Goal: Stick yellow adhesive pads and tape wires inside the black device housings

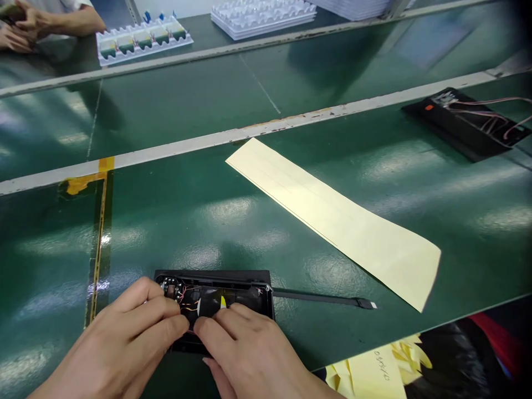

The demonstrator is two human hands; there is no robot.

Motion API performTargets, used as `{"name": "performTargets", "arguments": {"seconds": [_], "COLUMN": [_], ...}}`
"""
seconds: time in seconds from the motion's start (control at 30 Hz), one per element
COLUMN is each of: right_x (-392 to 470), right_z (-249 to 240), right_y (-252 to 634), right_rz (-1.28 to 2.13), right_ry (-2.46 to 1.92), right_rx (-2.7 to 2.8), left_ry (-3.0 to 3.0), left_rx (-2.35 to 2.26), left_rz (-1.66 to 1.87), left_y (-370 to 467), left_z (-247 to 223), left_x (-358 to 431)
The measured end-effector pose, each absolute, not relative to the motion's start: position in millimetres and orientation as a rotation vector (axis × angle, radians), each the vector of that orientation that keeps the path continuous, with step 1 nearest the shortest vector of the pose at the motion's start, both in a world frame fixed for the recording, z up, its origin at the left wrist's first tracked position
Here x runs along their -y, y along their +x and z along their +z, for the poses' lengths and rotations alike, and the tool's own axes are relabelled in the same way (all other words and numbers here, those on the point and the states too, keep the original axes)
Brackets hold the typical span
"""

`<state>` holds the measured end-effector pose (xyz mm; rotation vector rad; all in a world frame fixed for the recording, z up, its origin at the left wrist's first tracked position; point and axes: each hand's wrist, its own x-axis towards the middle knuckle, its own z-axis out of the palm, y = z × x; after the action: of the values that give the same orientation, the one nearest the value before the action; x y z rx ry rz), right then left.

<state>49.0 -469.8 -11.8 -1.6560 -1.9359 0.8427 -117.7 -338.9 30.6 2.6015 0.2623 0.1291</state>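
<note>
At seven o'clock in the head view, on the glossy green bench: one open black case, oblong, with thin wires inside. Left hand: back upward, fingers bent, tips at the case's nine-o'clock end. Right hand: back upward, fingers curled over the interior. Fingertips partly hidden; whether either hand grips cannot be told. At the case's three o'clock: one flat black cable. At its two o'clock: one long, smooth, pale yellow paper strip; farther off, a second black case.
</note>
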Motion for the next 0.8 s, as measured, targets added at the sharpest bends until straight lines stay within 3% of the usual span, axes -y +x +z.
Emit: {"name": "performTargets", "arguments": {"seconds": [0.8], "right_x": [452], "right_z": [5], "right_y": [55], "right_rz": [0.976], "right_ry": [-1.56], "right_rx": [2.068], "left_ry": [2.585], "left_rx": [-0.618], "left_rz": [0.276], "left_y": [-142], "left_z": [13], "left_x": [361]}}
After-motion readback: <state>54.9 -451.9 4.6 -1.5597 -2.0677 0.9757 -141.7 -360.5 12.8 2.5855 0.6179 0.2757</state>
